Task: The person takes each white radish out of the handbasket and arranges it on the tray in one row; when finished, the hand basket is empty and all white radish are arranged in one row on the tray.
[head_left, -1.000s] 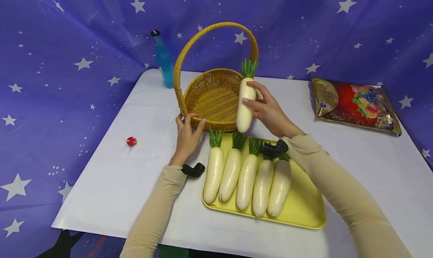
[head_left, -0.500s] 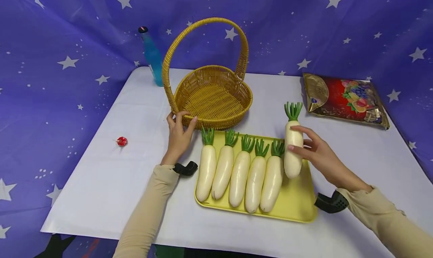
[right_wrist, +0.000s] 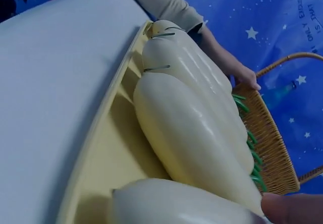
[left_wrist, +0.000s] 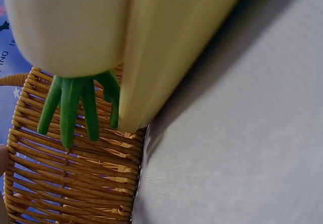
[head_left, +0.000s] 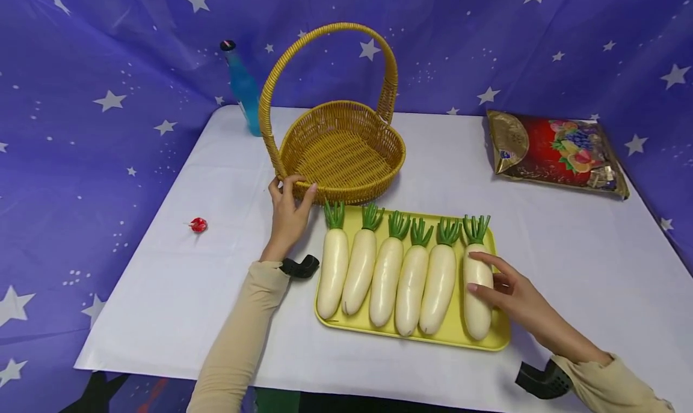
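Observation:
My right hand (head_left: 522,302) grips a white radish (head_left: 478,317) with green leaf stubs, thumb and fingers on its sides. This radish lies at the right end of the yellow tray (head_left: 500,335), and its blunt end shows low in the right wrist view. Several more white radishes (head_left: 385,281) lie in a row to its left, stubs toward the back. Behind the tray stands a wicker basket (head_left: 352,193) with a tall hooped handle and a bare woven bottom. My left hand (head_left: 289,217) holds the basket's front-left rim; in the left wrist view only its fingertips show at the edge.
A blue bottle (head_left: 243,91) stands at the back left, beyond the basket. On the left of the white table (head_left: 162,305) lies a small red wrapped candy (head_left: 198,225). A red and gold bag (head_left: 557,154) lies at the back right.
My right hand has carried the radish from beside the basket's right edge rightward and down onto the tray's right end. The left hand has stayed at the basket rim. The view shifted slightly.

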Demonstrator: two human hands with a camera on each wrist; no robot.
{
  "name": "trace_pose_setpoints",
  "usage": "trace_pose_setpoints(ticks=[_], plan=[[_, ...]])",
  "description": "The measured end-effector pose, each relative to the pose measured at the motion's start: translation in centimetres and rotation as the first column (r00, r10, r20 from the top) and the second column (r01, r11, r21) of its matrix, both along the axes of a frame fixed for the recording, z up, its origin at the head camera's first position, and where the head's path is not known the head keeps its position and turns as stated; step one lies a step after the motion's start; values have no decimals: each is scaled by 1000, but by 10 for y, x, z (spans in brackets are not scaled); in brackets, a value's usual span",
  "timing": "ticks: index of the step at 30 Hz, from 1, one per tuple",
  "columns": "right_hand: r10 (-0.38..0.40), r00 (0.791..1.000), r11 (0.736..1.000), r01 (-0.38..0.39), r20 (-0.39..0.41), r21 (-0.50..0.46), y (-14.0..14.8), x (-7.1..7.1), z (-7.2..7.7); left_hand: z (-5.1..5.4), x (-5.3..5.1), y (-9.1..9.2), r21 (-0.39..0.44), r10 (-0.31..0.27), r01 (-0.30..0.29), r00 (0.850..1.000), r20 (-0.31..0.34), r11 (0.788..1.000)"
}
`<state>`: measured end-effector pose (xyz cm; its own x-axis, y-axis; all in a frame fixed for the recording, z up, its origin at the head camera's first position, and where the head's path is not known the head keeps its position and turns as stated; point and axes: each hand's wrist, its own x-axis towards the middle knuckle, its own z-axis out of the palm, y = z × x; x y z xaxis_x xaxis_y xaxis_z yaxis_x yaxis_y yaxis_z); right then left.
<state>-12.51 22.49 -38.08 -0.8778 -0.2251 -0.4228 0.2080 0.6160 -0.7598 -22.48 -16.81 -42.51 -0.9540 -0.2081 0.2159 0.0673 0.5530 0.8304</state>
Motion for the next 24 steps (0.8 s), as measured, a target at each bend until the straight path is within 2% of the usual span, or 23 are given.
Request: trace_pose_setpoints(ticks=[5, 10, 15, 20, 22, 24], plan=[[72, 997, 997, -73, 36, 19, 0, 0, 8, -1, -1, 1, -4, 2, -2, 1000, -3, 1000], [78, 996, 996, -79, 39, 35, 1, -1, 10, -1, -2, 2, -7, -3, 3, 1000, -8, 1000], [107, 992, 992, -102, -65, 75, -3, 0, 10, -1, -2, 2, -4, -4, 4, 1000, -9, 1000], [55, 989, 994, -41, -136, 106, -13, 4, 7, -1, -1, 1, 3, -6, 6, 1000, 4, 1000], [29, 981, 995, -10, -194, 97, -17, 5, 6, 0, 1, 0, -17, -21, 21, 999, 25, 1000], [17, 961, 997, 6, -275, 81, -21, 5, 4, 4, 4, -1, -71, -44, 49, 997, 68, 996]])
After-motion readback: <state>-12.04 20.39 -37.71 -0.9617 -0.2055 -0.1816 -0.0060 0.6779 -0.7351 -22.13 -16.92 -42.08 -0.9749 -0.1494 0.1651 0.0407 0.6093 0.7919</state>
